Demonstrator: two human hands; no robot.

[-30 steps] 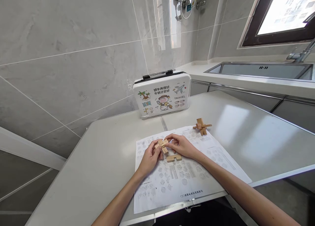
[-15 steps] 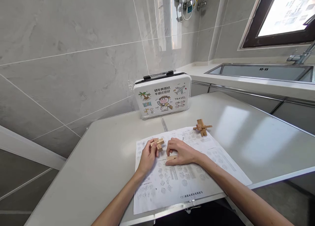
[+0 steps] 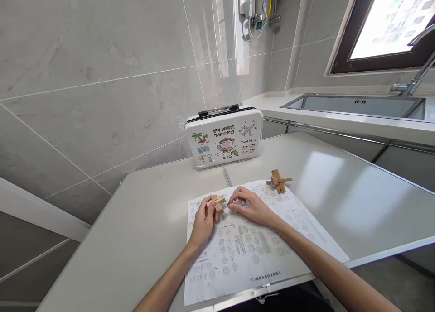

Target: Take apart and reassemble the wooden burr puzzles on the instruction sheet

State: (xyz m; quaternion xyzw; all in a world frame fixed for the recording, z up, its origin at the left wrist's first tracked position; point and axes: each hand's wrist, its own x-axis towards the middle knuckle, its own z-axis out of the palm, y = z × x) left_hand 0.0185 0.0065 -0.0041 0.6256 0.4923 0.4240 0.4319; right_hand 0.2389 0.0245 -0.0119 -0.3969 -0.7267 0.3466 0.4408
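My left hand (image 3: 203,219) is closed round a cluster of interlocked wooden puzzle pieces (image 3: 217,204), held above a printed sheet. Just to its right, my right hand (image 3: 249,205) pinches a small wooden puzzle piece (image 3: 230,203), mostly hidden by the fingers. A narrow gap separates that piece from the cluster. Under both hands lies the large paper sheet (image 3: 241,276) printed with puzzle diagrams. On its far right edge rests an assembled wooden burr puzzle (image 3: 279,181) with crossing bars, touched by neither hand.
A white cartoon-printed case (image 3: 224,140) in clear plastic stands at the back of the grey folding table (image 3: 149,226), near the tiled wall. At the far right are a counter sink (image 3: 356,107) and a tap (image 3: 413,83). The table's front edge runs close to my body.
My right hand has lifted the wooden piece off the sheet and turned it, bringing it up beside the cluster. My left hand keeps its hold. The view has tipped slightly upward.
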